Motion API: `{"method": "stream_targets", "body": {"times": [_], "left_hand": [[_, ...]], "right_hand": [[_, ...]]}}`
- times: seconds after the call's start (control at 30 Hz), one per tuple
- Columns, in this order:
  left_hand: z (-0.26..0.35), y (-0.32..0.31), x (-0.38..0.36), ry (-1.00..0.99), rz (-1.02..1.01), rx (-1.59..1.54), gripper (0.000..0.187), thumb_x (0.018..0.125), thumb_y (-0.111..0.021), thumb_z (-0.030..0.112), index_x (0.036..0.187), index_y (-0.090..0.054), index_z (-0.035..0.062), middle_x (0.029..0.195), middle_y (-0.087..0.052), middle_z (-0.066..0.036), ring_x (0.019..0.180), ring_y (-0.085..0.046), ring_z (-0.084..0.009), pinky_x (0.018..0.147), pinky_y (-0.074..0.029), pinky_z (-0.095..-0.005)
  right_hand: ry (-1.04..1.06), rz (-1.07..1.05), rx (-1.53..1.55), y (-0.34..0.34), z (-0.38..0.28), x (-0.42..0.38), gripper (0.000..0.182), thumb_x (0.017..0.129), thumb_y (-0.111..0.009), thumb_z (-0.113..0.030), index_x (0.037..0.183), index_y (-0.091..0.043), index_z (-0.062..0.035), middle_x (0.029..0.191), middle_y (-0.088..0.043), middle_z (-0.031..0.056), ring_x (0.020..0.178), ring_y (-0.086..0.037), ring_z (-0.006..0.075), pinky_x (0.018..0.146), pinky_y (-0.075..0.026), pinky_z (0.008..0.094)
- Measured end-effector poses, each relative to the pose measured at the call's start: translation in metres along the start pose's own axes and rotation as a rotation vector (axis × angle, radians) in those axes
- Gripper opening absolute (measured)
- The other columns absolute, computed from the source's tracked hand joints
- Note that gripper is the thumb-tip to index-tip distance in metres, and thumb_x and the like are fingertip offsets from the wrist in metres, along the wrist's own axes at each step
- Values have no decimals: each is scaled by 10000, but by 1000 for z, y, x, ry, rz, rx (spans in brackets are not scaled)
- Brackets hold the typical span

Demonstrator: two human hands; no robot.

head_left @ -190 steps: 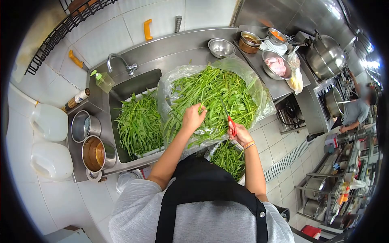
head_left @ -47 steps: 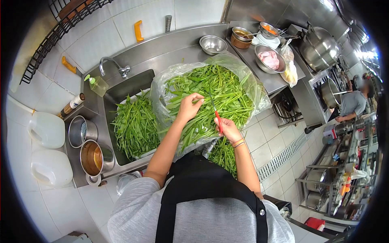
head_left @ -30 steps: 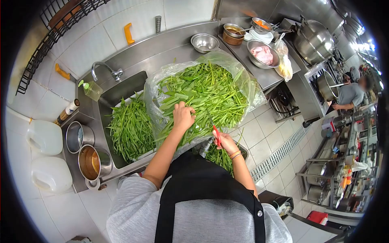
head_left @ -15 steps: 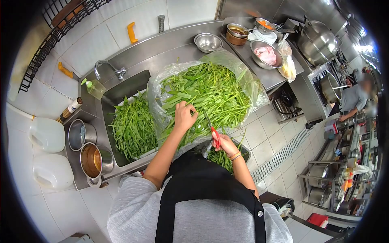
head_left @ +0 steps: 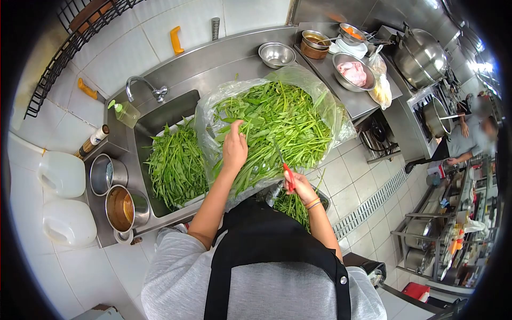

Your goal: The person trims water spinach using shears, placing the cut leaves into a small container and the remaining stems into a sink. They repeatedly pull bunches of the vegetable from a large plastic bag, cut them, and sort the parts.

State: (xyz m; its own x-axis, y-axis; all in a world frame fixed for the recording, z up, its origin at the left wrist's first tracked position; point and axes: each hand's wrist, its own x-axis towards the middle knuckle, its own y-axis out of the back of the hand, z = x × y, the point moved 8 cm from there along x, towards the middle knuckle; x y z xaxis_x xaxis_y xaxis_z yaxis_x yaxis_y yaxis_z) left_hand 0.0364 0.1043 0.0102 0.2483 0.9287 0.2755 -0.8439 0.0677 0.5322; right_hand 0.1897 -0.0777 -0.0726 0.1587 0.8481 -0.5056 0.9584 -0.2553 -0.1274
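My right hand (head_left: 300,188) is closed around red-handled scissors (head_left: 288,176), whose thin blades point up and left over the greens. Long-stemmed leafy greens (head_left: 277,122) fill a large clear plastic bag (head_left: 207,109) lying open on the counter. My left hand (head_left: 234,148) is over the left part of this pile, fingers extended and nothing visible in them. More greens (head_left: 176,165) are heaped in the sink (head_left: 143,146) to the left. Cut stems (head_left: 293,209) lie in a container below my right hand, partly hidden by my arm and apron.
A faucet (head_left: 159,93) and a soap bottle (head_left: 127,114) stand by the sink. Metal pots (head_left: 140,210) are at left. A steel bowl (head_left: 277,55) sits behind the bag; a bowl of raw meat (head_left: 341,74) is at right. Another person (head_left: 463,141) stands far right.
My left hand has shifted slightly left and up, its fingers loosening from a pinch. My right hand with the scissors has moved slightly right. The other person's arm has moved.
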Motion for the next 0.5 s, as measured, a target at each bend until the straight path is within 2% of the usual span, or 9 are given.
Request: {"method": "stream_targets", "body": {"times": [0.03, 0.1, 0.13, 0.17, 0.23, 0.27, 0.4, 0.5], "left_hand": [[-1, -2, -2, 3, 4, 0, 254, 800, -478, -1, 1027, -543, 92, 854, -535, -167, 817, -525, -359, 710, -414, -438], [14, -10, -10, -227, -12, 96, 244, 797, -478, -2, 984, -579, 117, 796, -523, -163, 805, -526, -355, 701, -421, -438], [17, -14, -17, -295, -20, 218, 176, 779, -509, 31, 872, -625, 126, 794, -524, -163, 803, -529, -348, 702, -435, -429], [16, -17, -21, -295, -19, 217, 176, 779, -509, 31, 872, -625, 126, 794, -524, -163, 803, -529, -348, 702, -435, -429], [2, -38, -26, -145, -191, 202, 101, 762, -548, 86, 767, -647, 108, 821, -517, -167, 835, -528, -338, 710, -443, -424], [-5, -45, -28, -109, -193, 212, 72, 737, -607, 160, 740, -655, 106, 851, -526, -164, 869, -527, -330, 717, -452, -424], [-2, -52, -29, -109, -199, 341, 78, 717, -652, 207, 732, -649, 131, 810, -503, -134, 866, -531, -311, 712, -468, -398], [-5, -57, -23, -60, -331, 279, 133, 677, -700, 226, 768, -653, 140, 847, -513, -124, 916, -522, -322, 746, -460, -412]], "right_hand": [[-76, 40, 67, 5, 7, -4, 384, 813, -607, -495, 714, -513, -136, 601, -490, -66, 508, -440, 21, 497, -396, 178], [-83, 55, 52, 13, 17, -4, 390, 801, -609, -515, 752, -523, -138, 610, -496, -69, 513, -451, 18, 501, -406, 177], [-69, 75, 26, 16, 20, -4, 385, 803, -609, -510, 765, -528, -136, 611, -497, -69, 513, -451, 18, 499, -405, 177], [-57, 96, 1, 20, 23, -4, 382, 805, -609, -506, 777, -533, -133, 612, -497, -68, 514, -452, 18, 498, -405, 177], [-46, 113, 26, 12, 14, -11, 370, 814, -606, -490, 793, -546, -126, 612, -495, -68, 514, -449, 16, 493, -399, 170], [-37, 72, 34, 7, 12, -12, 359, 821, -605, -477, 794, -548, -124, 611, -495, -68, 511, -446, 15, 488, -392, 166], [-39, 12, 39, -1, 15, -15, 325, 838, -602, -440, 793, -548, -123, 609, -495, -64, 503, -437, 13, 472, -378, 161], [-64, -24, 38, -3, 13, -17, 327, 836, -602, -445, 790, -542, -127, 609, -495, -63, 502, -435, 14, 472, -378, 164]]}}
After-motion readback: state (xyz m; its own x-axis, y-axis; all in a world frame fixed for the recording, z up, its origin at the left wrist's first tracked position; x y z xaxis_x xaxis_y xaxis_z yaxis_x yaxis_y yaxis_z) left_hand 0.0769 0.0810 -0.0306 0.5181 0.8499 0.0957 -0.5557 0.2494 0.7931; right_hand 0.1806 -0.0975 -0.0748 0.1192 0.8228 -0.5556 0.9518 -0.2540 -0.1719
